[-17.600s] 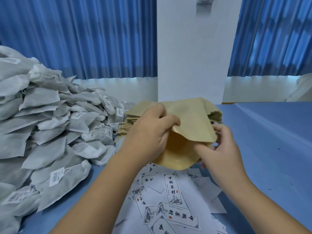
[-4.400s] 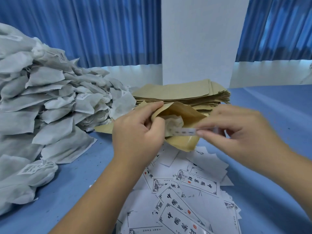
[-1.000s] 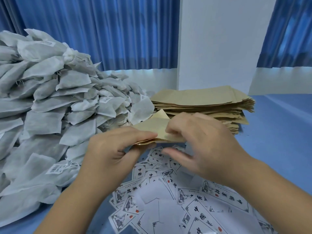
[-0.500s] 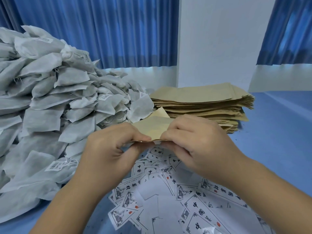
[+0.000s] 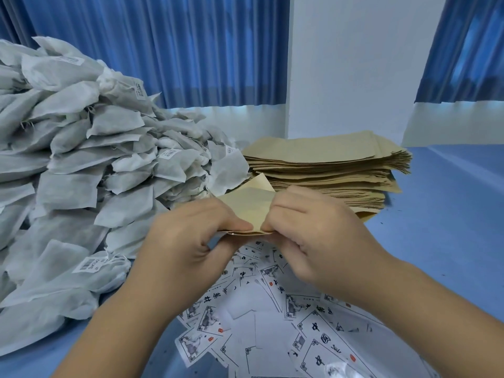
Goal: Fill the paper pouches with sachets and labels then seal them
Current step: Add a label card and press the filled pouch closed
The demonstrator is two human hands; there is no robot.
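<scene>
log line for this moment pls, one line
step: sealing pouch | left hand: pinching pouch edge | right hand: pinching same edge | sachets: heap at left | labels: loose below hands

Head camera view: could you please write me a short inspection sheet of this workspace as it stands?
Surface: blue table, largely covered on the left and near side.
Job's things: kraft paper pouch held flat above the table, both hands pinching its near edge; heap of grey sachets on the left; stack of empty pouches behind the hands; loose printed labels spread below the hands.
Clutter: nothing seen.
Grippers: left hand and right hand both closed on the pouch, thumbs nearly meeting.
Cables: nothing seen.
Surroundings: blue curtains and a white pillar behind the table.
</scene>
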